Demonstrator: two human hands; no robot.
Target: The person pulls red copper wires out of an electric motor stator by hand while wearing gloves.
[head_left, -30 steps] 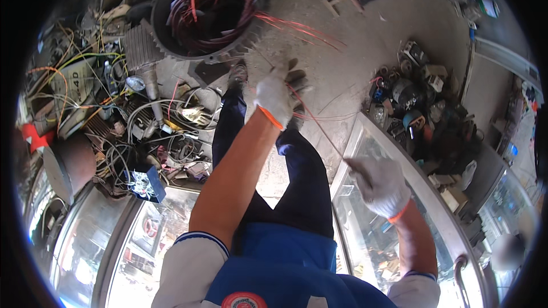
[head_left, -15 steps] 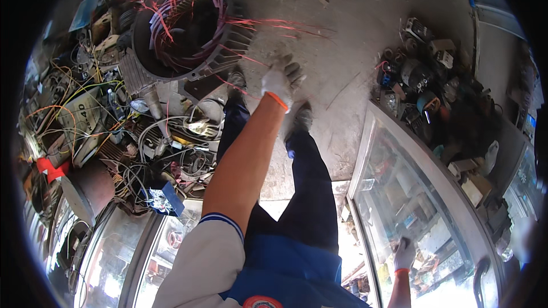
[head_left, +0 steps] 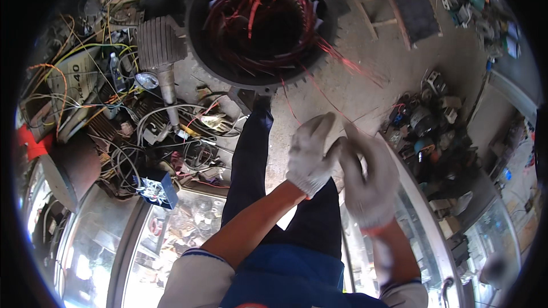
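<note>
White-gloved left hand, white-gloved right hand, fingers bent, can't tell if gripping, thin red wires just ahead

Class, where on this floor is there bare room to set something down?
Bare concrete shows between the dark panel and right parts heap; a narrower patch lies between the legs, below the round housing. Crowded: the left cable heap and that parts heap.
</note>
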